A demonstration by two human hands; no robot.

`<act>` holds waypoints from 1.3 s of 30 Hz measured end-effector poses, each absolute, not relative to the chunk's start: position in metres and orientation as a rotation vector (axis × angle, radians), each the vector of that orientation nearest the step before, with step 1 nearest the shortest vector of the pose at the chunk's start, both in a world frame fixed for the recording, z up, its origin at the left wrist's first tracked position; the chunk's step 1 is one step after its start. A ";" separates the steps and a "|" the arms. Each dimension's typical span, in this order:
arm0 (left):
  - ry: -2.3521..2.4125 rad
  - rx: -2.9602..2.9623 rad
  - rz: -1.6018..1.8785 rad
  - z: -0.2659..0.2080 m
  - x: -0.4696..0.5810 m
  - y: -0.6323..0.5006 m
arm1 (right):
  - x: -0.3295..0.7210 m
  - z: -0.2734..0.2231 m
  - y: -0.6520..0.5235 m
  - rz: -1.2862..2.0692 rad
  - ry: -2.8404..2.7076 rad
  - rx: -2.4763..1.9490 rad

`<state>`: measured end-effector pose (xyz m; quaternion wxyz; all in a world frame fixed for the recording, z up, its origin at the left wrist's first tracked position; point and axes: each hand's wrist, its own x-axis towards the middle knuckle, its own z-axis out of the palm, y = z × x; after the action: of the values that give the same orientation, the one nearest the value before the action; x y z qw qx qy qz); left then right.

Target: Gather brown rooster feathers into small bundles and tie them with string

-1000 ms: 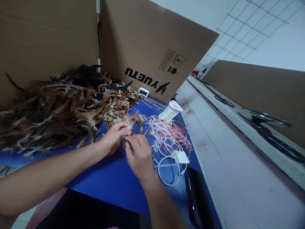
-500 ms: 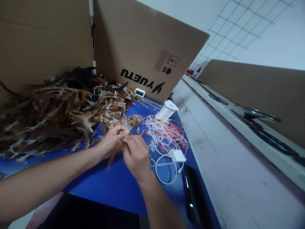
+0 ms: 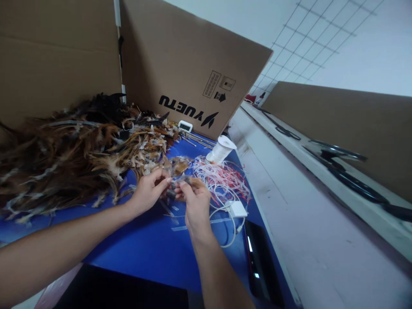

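Note:
Above the blue tabletop (image 3: 144, 257), my left hand (image 3: 148, 189) pinches the end of a brown-grey feather (image 3: 174, 194) between thumb and fingers. My right hand (image 3: 197, 199) has its thumb and fingers closed on the same feather from the other side. The fingertips of both hands almost meet, and part of the feather is hidden by them. Close behind my hands lies a small tuft of loose feathers (image 3: 178, 164). To the left spreads a big heap of brown, black and pale feathers (image 3: 74, 159).
Right of my hands lies a tangle of white and red strips (image 3: 222, 171) with a white spool (image 3: 222, 149) behind it. A white adapter with cable (image 3: 237, 209) and a dark phone (image 3: 262, 262) lie nearer. A small white digital display (image 3: 185, 126) stands before cardboard panels (image 3: 193, 56).
My right hand has turned and moved slightly right, and the feather that hung below the fingers now lies across between both hands. The view has shifted a little.

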<state>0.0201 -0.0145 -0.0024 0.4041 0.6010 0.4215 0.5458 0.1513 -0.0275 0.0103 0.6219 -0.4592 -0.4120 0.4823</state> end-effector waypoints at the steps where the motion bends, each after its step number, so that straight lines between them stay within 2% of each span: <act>1: 1.073 1.540 1.373 -0.003 0.020 -0.015 | 0.151 0.010 -0.027 1.101 -0.944 -1.056; 39: 1.278 1.947 1.379 -0.004 0.019 -0.018 | 0.151 0.010 -0.028 0.963 -0.934 -1.114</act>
<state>0.0186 -0.0177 -0.0039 0.2160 0.7025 0.4609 0.4974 0.1507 -0.0280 0.0101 0.6433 -0.4892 -0.4101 0.4228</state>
